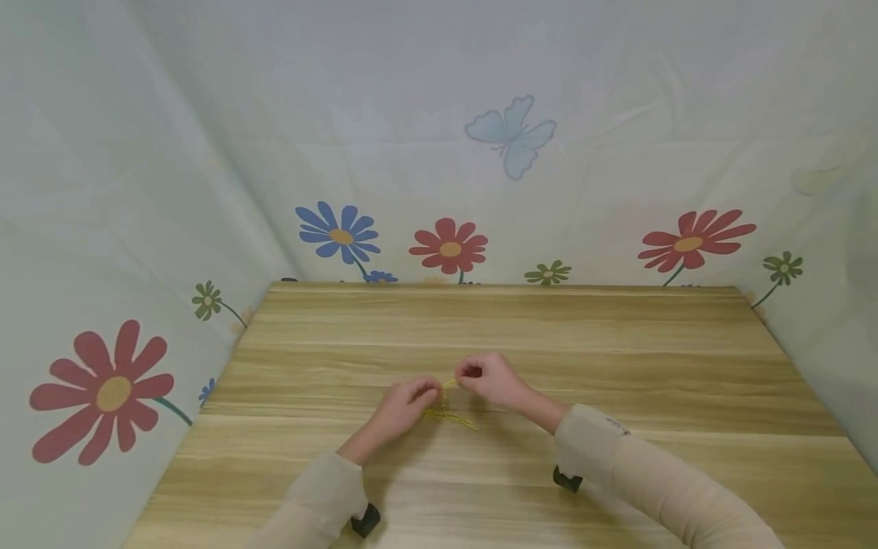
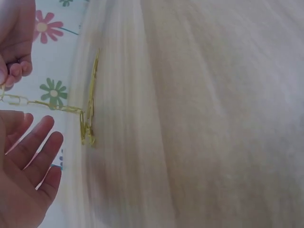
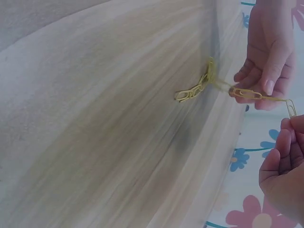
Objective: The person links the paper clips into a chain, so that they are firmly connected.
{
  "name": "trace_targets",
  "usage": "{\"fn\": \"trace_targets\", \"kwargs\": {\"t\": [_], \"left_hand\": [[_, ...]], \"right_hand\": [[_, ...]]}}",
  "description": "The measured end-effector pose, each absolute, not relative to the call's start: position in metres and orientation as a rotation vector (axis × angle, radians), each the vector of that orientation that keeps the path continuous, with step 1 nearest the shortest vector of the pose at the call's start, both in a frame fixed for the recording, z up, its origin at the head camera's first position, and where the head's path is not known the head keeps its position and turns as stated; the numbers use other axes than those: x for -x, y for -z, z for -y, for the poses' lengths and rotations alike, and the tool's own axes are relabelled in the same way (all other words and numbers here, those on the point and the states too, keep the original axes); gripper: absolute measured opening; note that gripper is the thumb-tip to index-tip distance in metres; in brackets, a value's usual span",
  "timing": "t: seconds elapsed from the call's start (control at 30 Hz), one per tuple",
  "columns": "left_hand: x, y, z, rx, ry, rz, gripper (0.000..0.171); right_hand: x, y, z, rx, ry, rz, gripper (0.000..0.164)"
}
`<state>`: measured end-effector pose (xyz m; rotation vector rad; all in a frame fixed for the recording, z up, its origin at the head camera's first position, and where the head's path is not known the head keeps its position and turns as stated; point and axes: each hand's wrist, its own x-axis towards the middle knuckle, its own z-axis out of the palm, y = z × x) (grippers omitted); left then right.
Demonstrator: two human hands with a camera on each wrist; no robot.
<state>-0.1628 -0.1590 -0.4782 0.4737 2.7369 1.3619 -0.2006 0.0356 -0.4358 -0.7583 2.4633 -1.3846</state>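
Note:
A chain of yellow paper clips [image 1: 451,417] lies partly on the wooden table, and one strand rises from it. My right hand [image 1: 497,379] pinches the raised end clip [image 3: 291,109] with its fingertips. From there the linked clips [image 2: 52,105] run down to the tabletop. Close beside this strand is my left hand [image 1: 410,406]; its fingers [image 2: 45,161] are spread and loosely bent in the left wrist view. In the right wrist view its thumb tip lies near the strand, and whether it touches is hard to tell. The lower clips [image 3: 192,91] rest on the wood.
The wood-grain table [image 1: 583,351] extends around both hands. A white cloth [image 1: 384,114] printed with flowers and a butterfly surrounds its back and sides. Dark wrist-camera mounts [image 1: 568,479] sit under both sleeves.

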Motion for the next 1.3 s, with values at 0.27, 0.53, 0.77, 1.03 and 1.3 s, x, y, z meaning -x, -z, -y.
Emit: {"fn": "trace_targets", "kwargs": {"t": [0.27, 0.53, 0.77, 1.03, 1.3], "left_hand": [[0.16, 0.464, 0.153, -0.522, -1.358, -2.774, 0.023], [0.159, 0.457, 0.147, -0.491, -1.406, -2.802, 0.022], [0.158, 0.452, 0.146, -0.466, -1.43, -2.812, 0.022], [0.161, 0.455, 0.155, -0.4, -1.399, -2.882, 0.02], [0.164, 0.448, 0.174, -0.315, -1.409, -2.919, 0.023]], "right_hand": [[0.198, 0.428, -0.035, 0.746, 1.41, -2.412, 0.007], [0.199, 0.426, -0.037, 0.787, 1.435, -2.383, 0.007], [0.197, 0.42, -0.038, 0.789, 1.434, -2.37, 0.009], [0.202, 0.432, -0.047, 0.834, 1.422, -2.384, 0.012], [0.206, 0.451, -0.06, 0.85, 1.275, -2.394, 0.013]]}}
